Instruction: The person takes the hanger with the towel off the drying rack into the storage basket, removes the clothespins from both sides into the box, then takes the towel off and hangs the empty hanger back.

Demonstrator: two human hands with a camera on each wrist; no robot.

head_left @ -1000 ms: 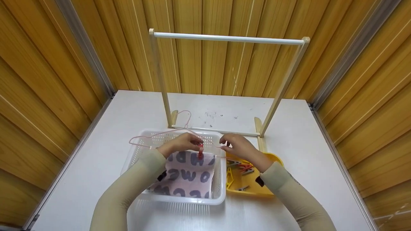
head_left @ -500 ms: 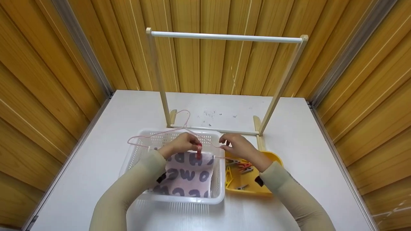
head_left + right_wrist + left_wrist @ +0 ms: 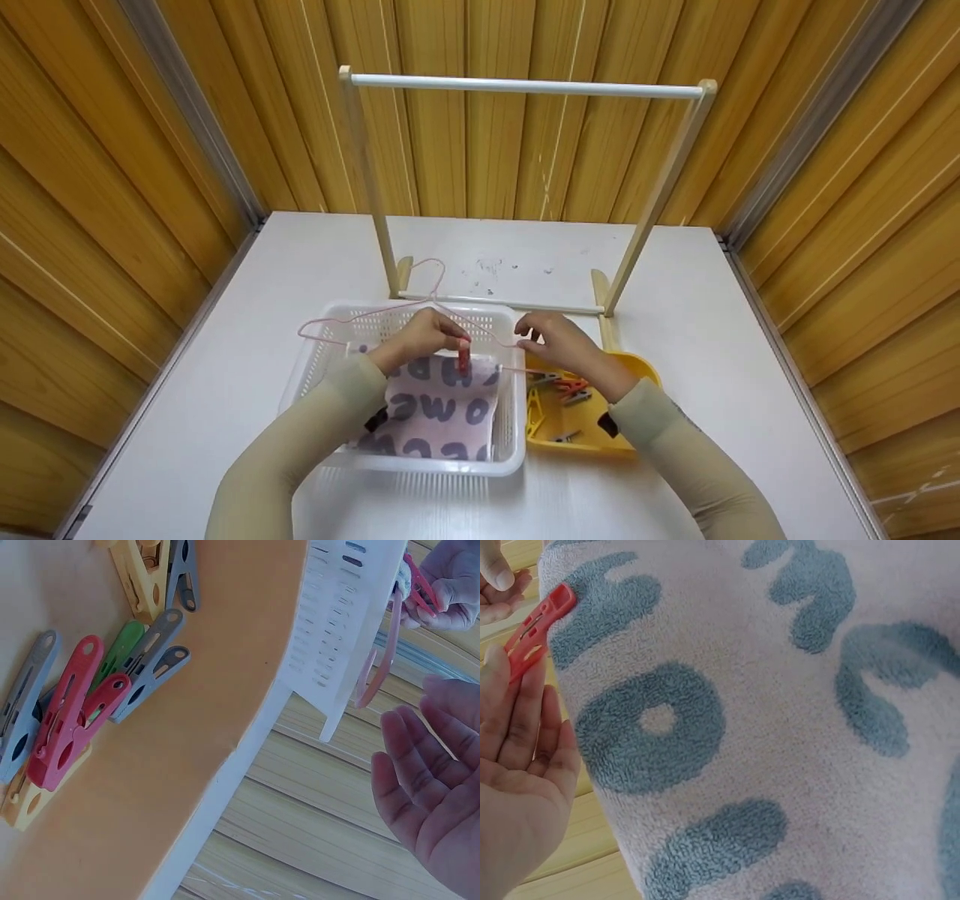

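My left hand [image 3: 427, 335] pinches the red clothespin [image 3: 464, 360] between thumb and fingers. In the left wrist view this clothespin [image 3: 544, 619] sits at the edge of a pink towel [image 3: 772, 735] with grey letters. The towel lies over the lower bar of a pink wire hanger [image 3: 435, 296]. Beside the hanger's right end, my right hand [image 3: 559, 341] has loosely bent fingers. In the right wrist view the right hand [image 3: 442, 772] holds nothing and looks apart from the hanger end [image 3: 382, 667].
A white perforated basket [image 3: 517, 450] stands under the towel and hanger. To its right, a yellow tray [image 3: 600, 442] contains several coloured clothespins [image 3: 574, 390]. Behind stands a wooden rack [image 3: 660, 195] with a white top rail [image 3: 525, 86]. Plank-patterned walls enclose the white table [image 3: 300, 255].
The red clothespin and the left fingers have shifted slightly left along the towel's top edge. The right hand stays almost still, and the head view has shifted slightly.
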